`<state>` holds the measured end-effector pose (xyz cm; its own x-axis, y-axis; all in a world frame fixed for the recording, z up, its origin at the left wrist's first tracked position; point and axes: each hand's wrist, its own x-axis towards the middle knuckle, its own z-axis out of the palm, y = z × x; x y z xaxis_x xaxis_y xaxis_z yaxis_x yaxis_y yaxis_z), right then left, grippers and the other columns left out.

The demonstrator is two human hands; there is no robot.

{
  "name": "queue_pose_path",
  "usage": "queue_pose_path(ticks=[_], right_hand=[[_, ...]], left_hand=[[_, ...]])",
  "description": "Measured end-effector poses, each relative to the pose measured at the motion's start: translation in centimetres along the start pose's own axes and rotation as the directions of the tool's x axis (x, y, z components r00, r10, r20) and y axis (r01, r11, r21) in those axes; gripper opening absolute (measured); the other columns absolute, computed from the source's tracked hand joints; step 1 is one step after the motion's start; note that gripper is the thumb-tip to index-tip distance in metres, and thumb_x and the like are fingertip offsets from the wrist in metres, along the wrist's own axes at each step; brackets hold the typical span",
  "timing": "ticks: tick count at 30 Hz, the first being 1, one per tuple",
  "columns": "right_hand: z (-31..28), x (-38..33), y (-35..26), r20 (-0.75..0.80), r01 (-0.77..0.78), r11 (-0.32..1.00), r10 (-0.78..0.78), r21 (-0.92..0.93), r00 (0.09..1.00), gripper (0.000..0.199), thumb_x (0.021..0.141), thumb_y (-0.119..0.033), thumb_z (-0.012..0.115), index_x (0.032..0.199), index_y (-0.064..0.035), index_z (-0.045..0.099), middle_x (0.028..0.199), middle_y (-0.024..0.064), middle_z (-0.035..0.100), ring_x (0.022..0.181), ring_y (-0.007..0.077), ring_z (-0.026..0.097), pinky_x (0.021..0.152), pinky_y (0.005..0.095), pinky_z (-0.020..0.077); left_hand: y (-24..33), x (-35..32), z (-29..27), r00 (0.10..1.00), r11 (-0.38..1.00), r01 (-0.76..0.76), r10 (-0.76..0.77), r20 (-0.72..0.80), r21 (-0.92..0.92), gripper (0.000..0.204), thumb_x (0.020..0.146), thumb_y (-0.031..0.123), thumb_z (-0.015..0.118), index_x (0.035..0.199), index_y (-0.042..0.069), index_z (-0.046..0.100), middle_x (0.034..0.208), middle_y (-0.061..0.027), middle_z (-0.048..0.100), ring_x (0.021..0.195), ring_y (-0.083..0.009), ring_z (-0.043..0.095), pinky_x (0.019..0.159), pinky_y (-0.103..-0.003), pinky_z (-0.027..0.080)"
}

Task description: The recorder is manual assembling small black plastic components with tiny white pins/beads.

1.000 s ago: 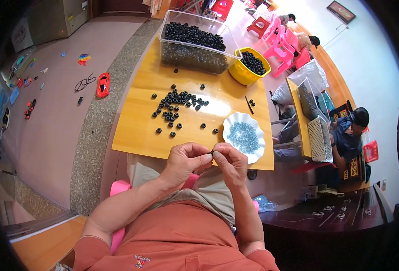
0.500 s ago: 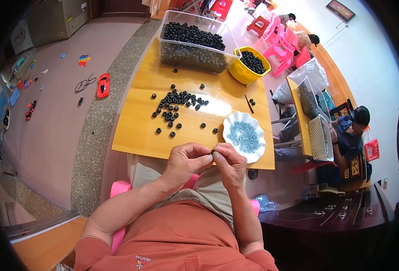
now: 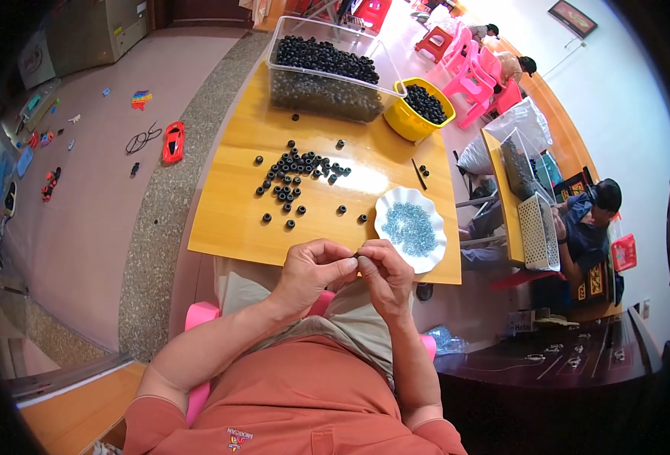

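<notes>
My left hand (image 3: 314, 274) and my right hand (image 3: 385, 274) meet at the fingertips just past the near edge of the wooden table (image 3: 229, 220). Thumb and forefinger of each are pinched on one small dark piece (image 3: 356, 256), mostly covered by the fingers; it looks like one of the black parts on the table. Those small round black parts (image 3: 286, 194), with holes in them, lie loose in a cluster beyond my hands. Close to my right hand stands a white scalloped plate (image 3: 439, 254) holding many tiny clear-blue beads (image 3: 409, 229).
At the table's far end stand a clear plastic bin (image 3: 324, 82) and a yellow tub (image 3: 407, 127), both full of black parts. A thin dark stick (image 3: 418, 174) lies near the right edge. Another person (image 3: 589, 220) sits at a side table with a white basket (image 3: 538, 235).
My fingertips have closed slightly further over the small dark piece, so less of it shows. Both hands stay in the same place, and the things on the table have not moved.
</notes>
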<state>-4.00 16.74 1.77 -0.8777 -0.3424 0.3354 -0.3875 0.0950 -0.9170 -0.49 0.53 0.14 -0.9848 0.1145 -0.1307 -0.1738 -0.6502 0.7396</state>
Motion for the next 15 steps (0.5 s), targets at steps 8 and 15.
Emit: queue_pose_path(ticks=[8,15], right_hand=[[-0.07,-0.08,0.38,0.029,-0.122,0.956,0.118,0.269,0.993,0.008,0.090,0.001,0.061,0.096,0.0047,0.064,0.097,0.0062,0.058,0.086,0.0102,0.056,0.073,0.0212,0.0469],[0.32,-0.67,0.32,-0.019,-0.080,0.980,0.085,0.180,0.996,0.009,0.090,0.003,0.059,0.098,0.0053,0.063,0.098,0.0069,0.057,0.089,0.0105,0.056,0.075,0.0213,0.0472]], left_hand=[[0.05,-0.21,0.44,1.000,1.000,-0.016,0.016,-0.022,0.016,0.009,0.086,0.003,0.068,0.094,0.000,0.066,0.086,-0.0053,0.068,0.076,-0.0090,0.063,0.069,-0.022,0.053],[-0.25,-0.35,0.47,0.999,0.999,-0.039,0.040,-0.023,0.031,0.009,0.086,0.002,0.067,0.095,-0.001,0.066,0.088,-0.0064,0.068,0.077,-0.0098,0.064,0.071,-0.022,0.054]])
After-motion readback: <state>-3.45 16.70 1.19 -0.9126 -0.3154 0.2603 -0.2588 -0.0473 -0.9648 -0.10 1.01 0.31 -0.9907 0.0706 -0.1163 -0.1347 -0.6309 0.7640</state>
